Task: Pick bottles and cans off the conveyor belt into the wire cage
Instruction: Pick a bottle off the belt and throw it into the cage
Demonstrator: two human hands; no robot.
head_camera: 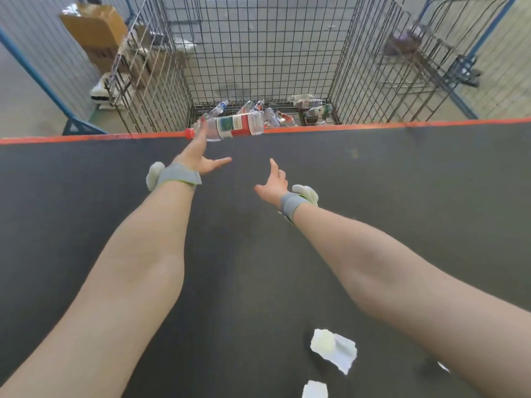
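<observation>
I see my left grip [198, 158] spread wide over the conveyor belt [373, 182], with one fingertip at the neck of a clear bottle [232, 127]. The bottle lies sideways over the belt's far orange edge, just before the wire cage [258, 53]. My right grip [273, 182] is wide too and holds nothing.

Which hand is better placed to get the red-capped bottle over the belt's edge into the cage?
Left. The left hand reaches the red-capped bottle with straight fingers; it lies sideways above the orange edge before the wire cage. The right hand is open, apart, farther back over the belt.
</observation>
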